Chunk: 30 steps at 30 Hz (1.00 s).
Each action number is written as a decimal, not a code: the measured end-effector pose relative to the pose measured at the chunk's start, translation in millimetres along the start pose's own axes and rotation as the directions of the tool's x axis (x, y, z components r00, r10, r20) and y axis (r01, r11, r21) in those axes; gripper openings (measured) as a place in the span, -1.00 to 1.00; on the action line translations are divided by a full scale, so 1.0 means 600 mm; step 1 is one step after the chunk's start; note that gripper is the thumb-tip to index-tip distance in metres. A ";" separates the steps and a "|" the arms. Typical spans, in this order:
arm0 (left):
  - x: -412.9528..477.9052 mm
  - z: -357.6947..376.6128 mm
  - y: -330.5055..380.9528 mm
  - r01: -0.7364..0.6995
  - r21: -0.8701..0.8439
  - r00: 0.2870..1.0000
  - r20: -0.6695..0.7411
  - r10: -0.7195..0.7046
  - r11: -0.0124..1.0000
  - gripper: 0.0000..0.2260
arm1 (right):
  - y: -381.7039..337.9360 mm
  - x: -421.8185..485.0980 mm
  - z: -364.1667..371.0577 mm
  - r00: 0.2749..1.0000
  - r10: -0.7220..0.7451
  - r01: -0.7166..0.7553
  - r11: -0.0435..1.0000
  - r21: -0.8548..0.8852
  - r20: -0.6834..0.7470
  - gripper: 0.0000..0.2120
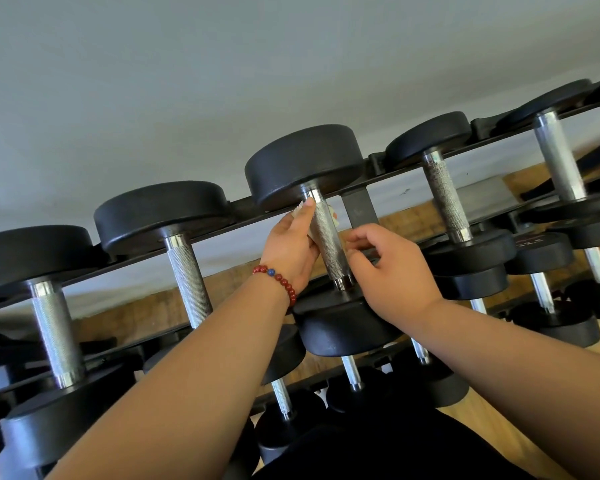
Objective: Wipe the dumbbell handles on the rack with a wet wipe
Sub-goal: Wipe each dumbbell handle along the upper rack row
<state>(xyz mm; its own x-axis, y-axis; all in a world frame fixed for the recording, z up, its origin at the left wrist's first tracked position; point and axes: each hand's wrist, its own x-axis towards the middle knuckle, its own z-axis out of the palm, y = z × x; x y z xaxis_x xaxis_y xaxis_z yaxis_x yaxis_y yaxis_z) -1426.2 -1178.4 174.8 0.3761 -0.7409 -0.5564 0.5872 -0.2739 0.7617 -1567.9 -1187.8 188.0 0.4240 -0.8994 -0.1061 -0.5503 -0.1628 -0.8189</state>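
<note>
A black dumbbell with a knurled silver handle (pixel 327 237) lies on the top tier of the rack (pixel 236 206). A white wet wipe (pixel 332 213) passes behind this handle, only small bits of it showing on either side. My left hand (pixel 293 245), with a red bead bracelet on the wrist, holds the wipe against the handle's left side, thumb near the top. My right hand (pixel 392 268) is at the handle's lower right, its fingers curled and pinching the wipe's other end.
More dumbbells sit on the same tier: two to the left (pixel 187 278) (pixel 54 327) and two to the right (pixel 445 195) (pixel 558 154). Lower tiers hold smaller dumbbells (pixel 541 292). A grey wall rises behind; wooden floor shows at the lower right.
</note>
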 end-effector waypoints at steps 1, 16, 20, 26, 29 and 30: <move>0.000 -0.001 -0.002 -0.020 0.018 1.000 -0.008 0.020 1.000 -0.80 | 0.000 0.000 -0.001 1.000 0.003 -0.003 1.000 0.003 0.004 -0.82; 0.013 -0.002 0.005 -0.085 0.275 0.992 -0.063 0.106 0.958 -0.65 | -0.003 -0.002 -0.002 1.000 -0.001 0.001 1.000 0.009 0.008 -0.81; 0.003 0.000 -0.011 -0.030 0.274 0.996 -0.070 0.051 0.961 -0.64 | -0.001 -0.001 -0.001 1.000 -0.003 0.003 1.000 0.017 0.003 -0.83; 0.007 0.001 -0.004 -0.075 0.646 0.992 -0.031 0.124 0.760 -0.66 | -0.003 -0.001 -0.002 1.000 -0.002 0.002 1.000 0.015 0.016 -0.85; 0.030 -0.010 -0.019 -0.055 0.627 0.996 -0.024 0.089 0.777 -0.46 | -0.001 -0.001 -0.003 1.000 -0.003 0.003 1.000 0.007 0.006 -0.84; 0.031 -0.014 -0.031 -0.065 0.659 0.993 -0.032 0.115 0.749 -0.52 | -0.001 -0.001 -0.002 1.000 -0.008 0.008 1.000 0.006 0.002 -0.84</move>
<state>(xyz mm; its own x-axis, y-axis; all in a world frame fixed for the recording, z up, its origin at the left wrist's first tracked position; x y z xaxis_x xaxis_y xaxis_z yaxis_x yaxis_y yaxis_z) -1423.8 -1182.2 147.5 0.4641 -0.7473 -0.4757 -0.0569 -0.5610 0.8258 -1568.9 -1187.9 189.3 0.4298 -0.8974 -0.1003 -0.5422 -0.1677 -0.8234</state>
